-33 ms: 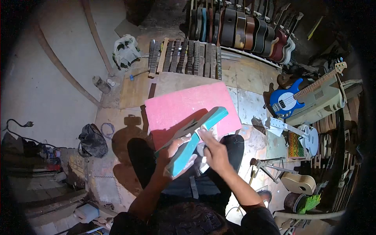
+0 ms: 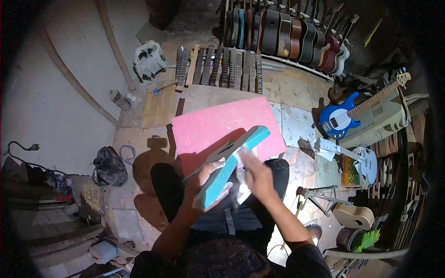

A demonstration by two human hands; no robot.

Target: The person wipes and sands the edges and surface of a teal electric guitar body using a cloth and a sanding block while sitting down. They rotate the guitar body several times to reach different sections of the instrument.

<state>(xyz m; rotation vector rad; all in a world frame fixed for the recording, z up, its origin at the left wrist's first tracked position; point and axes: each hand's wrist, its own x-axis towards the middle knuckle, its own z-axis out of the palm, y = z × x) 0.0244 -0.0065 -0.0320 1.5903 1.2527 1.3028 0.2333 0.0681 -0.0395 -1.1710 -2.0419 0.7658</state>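
A flat piece with turquoise edges and a grey face (image 2: 218,185) is tilted over my lap, above a pink board (image 2: 213,120). My left hand (image 2: 200,181) grips it at its near left part, with white dust on the fingers. My right hand (image 2: 257,176) is bent at the piece's notch on the right, its fingertips blurred against a pale patch; whatever is in them I cannot make out.
Several guitar necks (image 2: 218,67) lie beyond the board, with a row of guitars (image 2: 282,34) behind. At right are a blue bass (image 2: 337,120), a white guitar (image 2: 364,167) and a metal stand (image 2: 317,199). A dark bag (image 2: 110,167) sits left; pale wall (image 2: 55,111) beside it.
My right fingertips have shifted slightly to the right along the piece and are more blurred. My left hand and the piece are nearly unchanged.
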